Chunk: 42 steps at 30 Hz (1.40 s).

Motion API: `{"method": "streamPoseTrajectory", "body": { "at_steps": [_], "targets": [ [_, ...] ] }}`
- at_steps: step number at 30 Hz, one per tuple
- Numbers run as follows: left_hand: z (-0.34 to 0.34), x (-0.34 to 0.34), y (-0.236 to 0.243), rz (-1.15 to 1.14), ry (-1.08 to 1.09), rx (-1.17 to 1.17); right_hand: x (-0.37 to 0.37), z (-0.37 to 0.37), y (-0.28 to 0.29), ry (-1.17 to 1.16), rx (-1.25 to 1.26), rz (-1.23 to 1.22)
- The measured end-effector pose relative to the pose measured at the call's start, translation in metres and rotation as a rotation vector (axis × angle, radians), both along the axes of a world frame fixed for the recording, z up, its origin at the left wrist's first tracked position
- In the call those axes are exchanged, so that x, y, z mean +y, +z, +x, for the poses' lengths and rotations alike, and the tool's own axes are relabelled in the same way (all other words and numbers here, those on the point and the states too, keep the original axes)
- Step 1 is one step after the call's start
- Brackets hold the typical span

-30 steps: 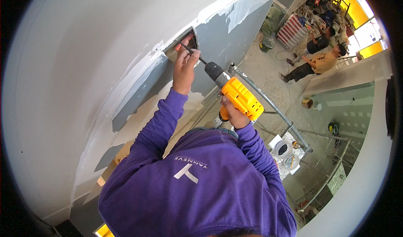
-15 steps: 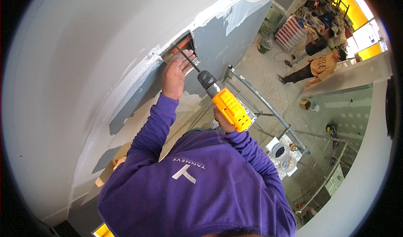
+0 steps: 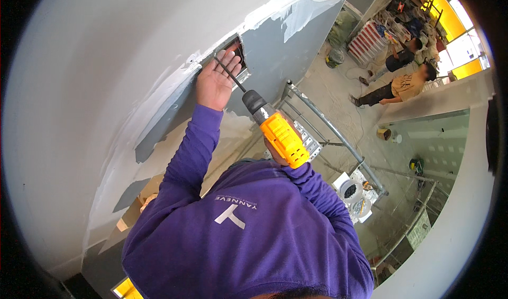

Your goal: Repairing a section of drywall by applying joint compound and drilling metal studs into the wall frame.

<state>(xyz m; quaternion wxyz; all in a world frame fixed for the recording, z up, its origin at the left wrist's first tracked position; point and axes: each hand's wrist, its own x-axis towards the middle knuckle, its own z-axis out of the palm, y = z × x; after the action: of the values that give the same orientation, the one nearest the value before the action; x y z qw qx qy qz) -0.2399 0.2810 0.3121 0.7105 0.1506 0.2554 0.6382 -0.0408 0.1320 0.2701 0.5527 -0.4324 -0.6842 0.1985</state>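
My right hand (image 3: 275, 152), partly hidden under the tool, grips a yellow and black cordless drill (image 3: 286, 139). The drill's long dark bit (image 3: 229, 73) points up and left, its tip at the edge of a rectangular opening (image 3: 239, 47) cut in the wall. Open and palm showing, my left hand (image 3: 212, 88) reaches up to that opening, fingers spread at its lower left side. The bit passes across the fingers; I cannot tell if it touches them. Something reddish shows inside the opening. White filler (image 3: 267, 17) surrounds it on the grey wall board (image 3: 272, 47).
Right of the drill stands a metal scaffold rail (image 3: 330, 120). White tubs (image 3: 350, 191) sit on a perforated platform beside my right arm. Far below, two people (image 3: 405, 84) stand on the dusty floor near piled materials and cables.
My left hand has shifted slightly up and left, its palm turned more open and its fingers spread. The drill and bit have moved a little left with my right hand.
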Motion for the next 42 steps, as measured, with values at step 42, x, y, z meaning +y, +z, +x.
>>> {"method": "streamPoseTrajectory", "body": {
  "at_steps": [42],
  "targets": [
    [0.017, 0.012, -0.007, -0.037, -0.018, 0.104, 0.021, 0.018, 0.036, 0.005, 0.136, -0.244]
  ]
}}
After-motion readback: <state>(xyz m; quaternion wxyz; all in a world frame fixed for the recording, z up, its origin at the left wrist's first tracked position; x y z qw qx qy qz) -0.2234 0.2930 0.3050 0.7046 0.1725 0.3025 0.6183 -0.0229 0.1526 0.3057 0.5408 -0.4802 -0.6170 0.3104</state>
